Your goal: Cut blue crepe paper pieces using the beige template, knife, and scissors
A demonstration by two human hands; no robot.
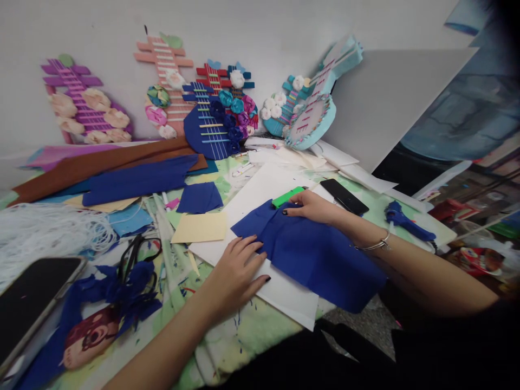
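A dark blue sheet (pixel 325 260), which looks like crepe paper, lies across a white board (pixel 284 290) and hangs over the table's front edge. My left hand (pixel 239 271) rests flat with fingers spread, its fingertips at the sheet's left edge. At the sheet's upper part, my right hand (pixel 311 206) has its fingers bent and thumb and forefinger closed on the blue paper. Right beside those fingers lies a bright green cutter (pixel 287 197). A small blue square (pixel 200 197) and a pale yellow paper piece (pixel 199 228) lie left of the sheet.
Decorated paper guitars (pixel 207 122) lean against the wall. Folded brown crepe paper (pixel 122 160) lies at back left. A black phone (pixel 344 196) and blue glue gun (pixel 408 221) are right; another phone (pixel 36 303), white cord (pixel 52 233) and scissors (pixel 136 252) are left.
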